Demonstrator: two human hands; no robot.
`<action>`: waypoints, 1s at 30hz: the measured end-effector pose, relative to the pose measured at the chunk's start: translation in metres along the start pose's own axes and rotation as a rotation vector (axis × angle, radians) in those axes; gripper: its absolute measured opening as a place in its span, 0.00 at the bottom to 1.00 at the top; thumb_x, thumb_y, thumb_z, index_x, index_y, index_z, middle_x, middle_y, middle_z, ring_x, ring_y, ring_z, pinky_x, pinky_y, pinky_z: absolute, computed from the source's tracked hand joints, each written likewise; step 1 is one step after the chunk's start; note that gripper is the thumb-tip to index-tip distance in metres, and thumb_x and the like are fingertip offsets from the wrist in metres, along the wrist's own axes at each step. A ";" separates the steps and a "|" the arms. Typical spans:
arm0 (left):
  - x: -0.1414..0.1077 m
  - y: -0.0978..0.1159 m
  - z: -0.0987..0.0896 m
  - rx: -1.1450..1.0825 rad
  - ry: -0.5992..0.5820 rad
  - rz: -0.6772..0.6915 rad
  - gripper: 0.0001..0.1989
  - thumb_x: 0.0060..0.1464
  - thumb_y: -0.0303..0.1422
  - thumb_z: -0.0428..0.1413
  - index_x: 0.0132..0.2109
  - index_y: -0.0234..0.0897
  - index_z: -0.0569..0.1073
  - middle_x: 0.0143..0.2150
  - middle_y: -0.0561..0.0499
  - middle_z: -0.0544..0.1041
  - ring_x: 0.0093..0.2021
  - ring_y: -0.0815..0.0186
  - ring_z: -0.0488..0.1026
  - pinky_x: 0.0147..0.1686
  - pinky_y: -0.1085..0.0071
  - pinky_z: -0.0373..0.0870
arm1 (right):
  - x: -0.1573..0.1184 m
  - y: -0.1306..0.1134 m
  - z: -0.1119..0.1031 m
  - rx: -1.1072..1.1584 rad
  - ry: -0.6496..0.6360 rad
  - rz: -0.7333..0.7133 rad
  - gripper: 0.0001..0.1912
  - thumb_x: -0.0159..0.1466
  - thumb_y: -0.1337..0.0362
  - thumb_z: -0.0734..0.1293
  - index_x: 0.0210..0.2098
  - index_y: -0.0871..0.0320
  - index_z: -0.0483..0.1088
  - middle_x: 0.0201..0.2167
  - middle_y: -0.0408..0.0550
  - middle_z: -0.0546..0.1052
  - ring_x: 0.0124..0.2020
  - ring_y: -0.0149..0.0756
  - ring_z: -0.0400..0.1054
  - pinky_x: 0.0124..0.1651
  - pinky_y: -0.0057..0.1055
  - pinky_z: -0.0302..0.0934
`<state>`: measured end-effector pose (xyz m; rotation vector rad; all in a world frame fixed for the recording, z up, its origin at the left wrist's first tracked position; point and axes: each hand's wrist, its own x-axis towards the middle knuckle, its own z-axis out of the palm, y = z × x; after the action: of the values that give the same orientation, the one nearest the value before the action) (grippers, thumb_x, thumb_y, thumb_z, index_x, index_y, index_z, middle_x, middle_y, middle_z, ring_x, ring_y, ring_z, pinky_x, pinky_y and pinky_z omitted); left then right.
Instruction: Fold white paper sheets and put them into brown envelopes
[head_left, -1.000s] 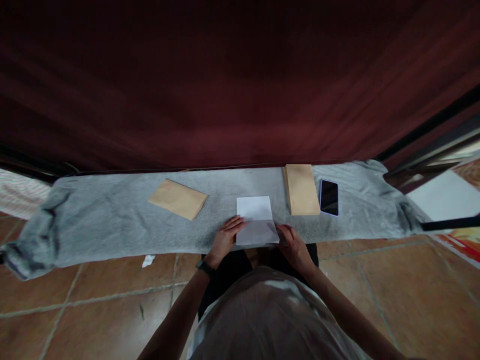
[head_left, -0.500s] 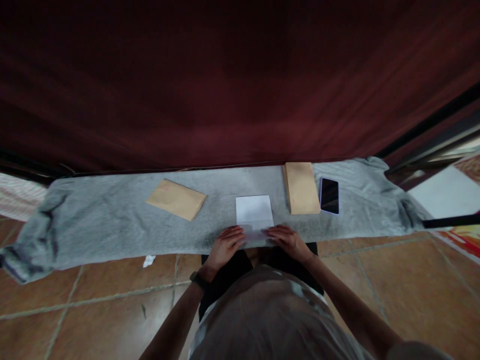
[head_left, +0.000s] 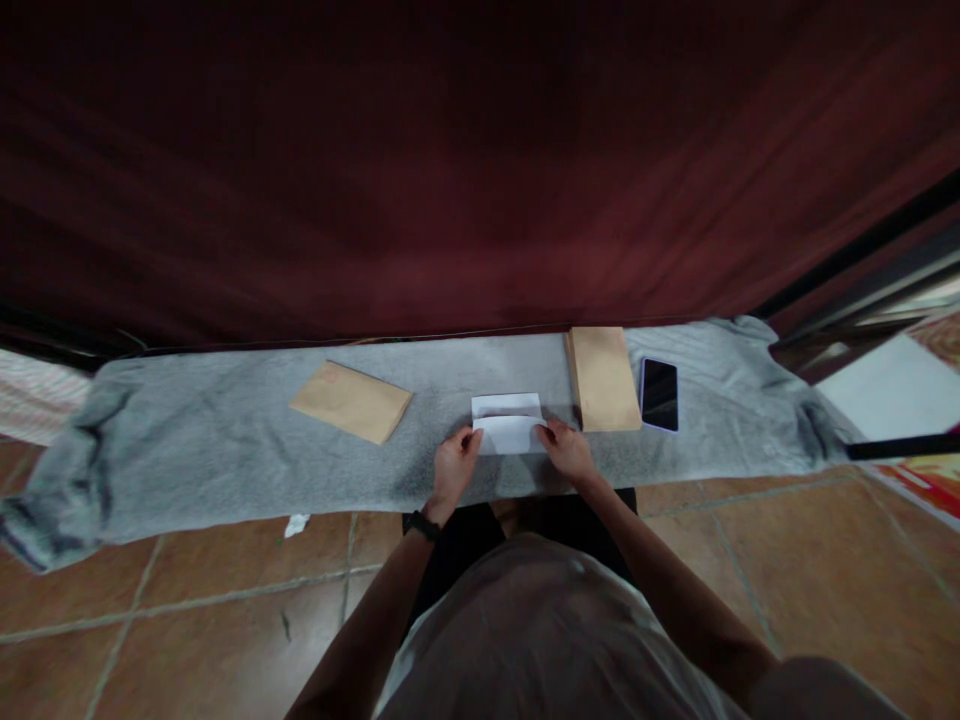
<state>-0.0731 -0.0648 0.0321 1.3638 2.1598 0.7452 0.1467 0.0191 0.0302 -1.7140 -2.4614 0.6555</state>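
A white sheet of paper [head_left: 508, 436] lies on the grey cloth in front of me, its near part folded up and over toward the far edge. My left hand [head_left: 456, 462] pinches the folded flap at its left end. At the right end, my right hand [head_left: 568, 449] grips the same flap between thumb and fingers. The flap's edge stands slightly raised, with a strip of the sheet showing beyond it.
Right of the paper is a stack of brown envelopes [head_left: 606, 380], with a phone [head_left: 660, 394] beside it. More brown envelopes [head_left: 351, 402] lie at an angle on the left. Grey cloth [head_left: 225, 440] covers the narrow bench; a dark red curtain [head_left: 480, 200] hangs behind.
Both hands have moved forward from the sheet's near edge, bringing its near part up and over the far part. The envelopes and phone have stayed in place.
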 end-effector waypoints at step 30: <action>0.033 0.026 0.009 0.440 0.040 -0.232 0.20 0.68 0.45 0.48 0.46 0.38 0.79 0.38 0.41 0.83 0.38 0.57 0.80 0.34 0.69 0.68 | 0.041 -0.014 0.011 -0.014 0.129 0.167 0.18 0.72 0.55 0.62 0.56 0.58 0.64 0.49 0.56 0.80 0.45 0.43 0.77 0.42 0.31 0.65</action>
<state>-0.0636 -0.0234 0.0392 1.2674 2.5601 0.2156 0.1157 0.0493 0.0182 -1.9180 -2.2610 0.5229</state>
